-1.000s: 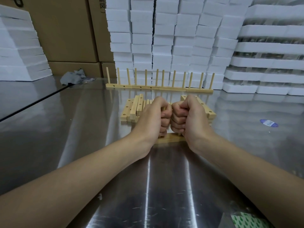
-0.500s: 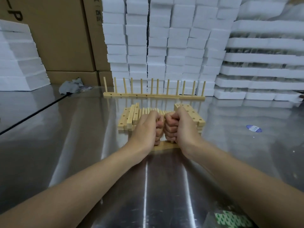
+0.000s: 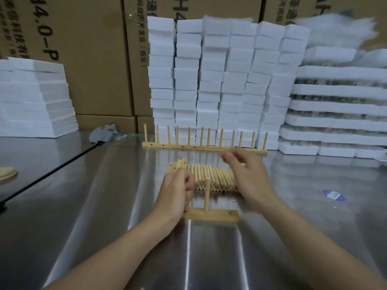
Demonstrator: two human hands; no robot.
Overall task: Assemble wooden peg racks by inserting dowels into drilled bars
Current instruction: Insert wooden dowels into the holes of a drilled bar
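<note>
The left hand (image 3: pixel 178 191) is curled at the left end of the short pale wooden drilled bar (image 3: pixel 219 215); I cannot tell whether it grips anything. The right hand (image 3: pixel 247 174), fingers loosely spread, hovers above the pile of loose wooden dowels (image 3: pixel 209 176). One upright dowel (image 3: pixel 207 195) stands in the bar.

Both arms are showing bare: the left forearm (image 3: pixel 125 243) and right forearm (image 3: pixel 314 237) are running uncovered into the left hand (image 3: pixel 176 191) and right hand (image 3: pixel 249 176), which are bare too.

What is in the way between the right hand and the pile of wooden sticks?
Nothing visible. The open right hand hangs over the pile of light wooden dowels; the upright dowel stands nearer to the person.
</note>
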